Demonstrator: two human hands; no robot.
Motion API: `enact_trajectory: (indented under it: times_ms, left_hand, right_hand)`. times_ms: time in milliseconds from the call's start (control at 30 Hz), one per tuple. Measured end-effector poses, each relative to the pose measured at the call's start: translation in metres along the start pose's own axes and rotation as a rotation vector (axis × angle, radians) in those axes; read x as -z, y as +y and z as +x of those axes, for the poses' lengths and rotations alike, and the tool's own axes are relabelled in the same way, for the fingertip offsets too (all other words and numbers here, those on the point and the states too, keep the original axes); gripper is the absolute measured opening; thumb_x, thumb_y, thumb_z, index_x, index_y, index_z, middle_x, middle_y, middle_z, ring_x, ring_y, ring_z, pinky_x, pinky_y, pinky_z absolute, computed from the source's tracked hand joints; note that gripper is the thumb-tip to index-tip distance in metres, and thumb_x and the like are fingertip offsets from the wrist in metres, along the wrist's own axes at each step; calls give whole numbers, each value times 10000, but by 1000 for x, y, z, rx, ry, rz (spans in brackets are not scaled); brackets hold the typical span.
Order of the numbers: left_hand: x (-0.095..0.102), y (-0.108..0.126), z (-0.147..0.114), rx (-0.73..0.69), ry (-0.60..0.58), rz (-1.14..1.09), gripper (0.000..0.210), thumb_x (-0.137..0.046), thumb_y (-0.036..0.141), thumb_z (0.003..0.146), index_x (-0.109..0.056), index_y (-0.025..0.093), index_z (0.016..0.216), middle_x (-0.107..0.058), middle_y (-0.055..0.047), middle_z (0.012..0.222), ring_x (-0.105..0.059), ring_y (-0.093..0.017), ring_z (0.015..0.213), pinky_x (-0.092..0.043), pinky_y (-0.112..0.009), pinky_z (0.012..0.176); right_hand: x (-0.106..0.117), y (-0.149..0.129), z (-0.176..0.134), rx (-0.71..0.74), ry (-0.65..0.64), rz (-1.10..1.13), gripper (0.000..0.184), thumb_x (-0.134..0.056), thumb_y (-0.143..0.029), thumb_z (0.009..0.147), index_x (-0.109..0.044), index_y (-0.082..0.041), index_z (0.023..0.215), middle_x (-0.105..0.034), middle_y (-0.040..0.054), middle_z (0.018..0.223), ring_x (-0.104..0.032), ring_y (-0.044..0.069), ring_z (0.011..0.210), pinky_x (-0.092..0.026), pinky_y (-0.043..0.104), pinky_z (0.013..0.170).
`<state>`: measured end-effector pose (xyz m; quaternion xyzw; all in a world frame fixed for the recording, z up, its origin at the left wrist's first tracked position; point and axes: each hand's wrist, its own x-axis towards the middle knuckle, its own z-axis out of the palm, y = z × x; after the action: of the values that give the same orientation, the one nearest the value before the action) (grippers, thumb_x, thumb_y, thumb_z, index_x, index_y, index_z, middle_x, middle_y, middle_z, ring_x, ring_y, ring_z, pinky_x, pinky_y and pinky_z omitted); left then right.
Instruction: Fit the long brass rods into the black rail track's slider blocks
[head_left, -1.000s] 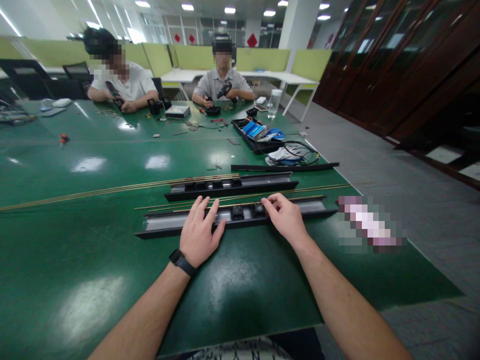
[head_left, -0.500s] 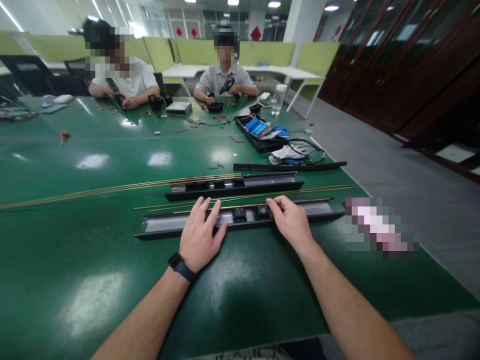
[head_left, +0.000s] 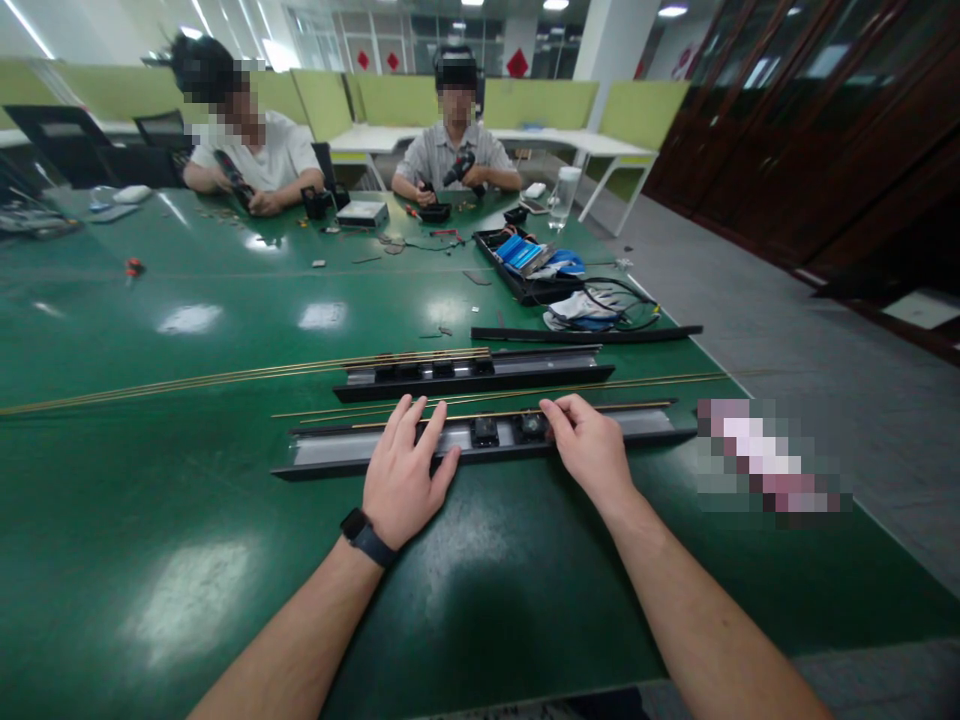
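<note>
A long black channel [head_left: 330, 465] with a pale inner floor lies crosswise on the table in front of me. Small black blocks [head_left: 486, 431] sit inside it. Along its far side runs a thin brass rod [head_left: 495, 413]. My left hand [head_left: 409, 470] rests over the channel's left half, fingers spread and a dark watch on the wrist. With thumb and forefinger together, my right hand [head_left: 592, 445] pinches at the rod beside the right-hand block; its fingertips partly hide the contact.
Behind lies a second black channel [head_left: 525, 378] with long brass rods [head_left: 225, 377] across it. Farther back are a black strip [head_left: 585, 333], a glove [head_left: 581, 312] and a black tray [head_left: 525, 290] with blue parts. Two people sit opposite, one holding a power drill [head_left: 459, 168].
The whole view has shifted slightly. My left hand stays spread over the channel, and my right hand keeps its pinch at the rod, with hardly any movement.
</note>
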<state>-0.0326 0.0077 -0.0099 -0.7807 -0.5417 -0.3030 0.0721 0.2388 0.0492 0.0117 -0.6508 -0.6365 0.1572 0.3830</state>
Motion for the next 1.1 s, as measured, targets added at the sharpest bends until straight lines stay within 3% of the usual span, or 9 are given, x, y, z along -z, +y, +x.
enact_trajectory:
  times_ms: [300, 567, 933, 1100]
  left_hand:
    - [1, 1, 0, 4, -5, 9, 603, -596, 389, 1020, -469, 196, 1577, -507, -193, 1576, -376, -377, 1567, -437, -567, 1232]
    - [0, 1, 0, 6, -6, 2, 624, -599, 392, 1018, -443, 217, 1596, -503, -192, 1583, -373, -386, 1568, -444, -587, 1221]
    - [0, 0, 0, -2, 0, 4, 615, -594, 385, 1022, -446, 212, 1592, -503, -196, 1577, -371, -385, 1568, -448, -586, 1218]
    - [0, 1, 0, -3, -5, 21, 594, -591, 388, 1025, -473, 183, 1569, -506, -202, 1571, -370, -379, 1569, -442, -562, 1230]
  right_hand:
    - [1, -3, -1, 7, -3, 30, 358, -610, -588, 953, -701, -241, 941, -684, -15, 632, -614, 167, 570, -437, 302, 674]
    - [0, 0, 0, 0, -12, 20, 408, -578, -604, 979, -705, -250, 822, -686, -5, 654, -619, 167, 605, -419, 303, 659]
    - [0, -1, 0, 10, 7, 15, 376, -598, -607, 965, -693, -248, 907, -696, -8, 643, -633, 174, 589, -434, 306, 670]
    - [-1, 0, 0, 11, -11, 5, 400, -584, -608, 977, -692, -253, 831, -680, -10, 633, -621, 169, 591, -414, 301, 656]
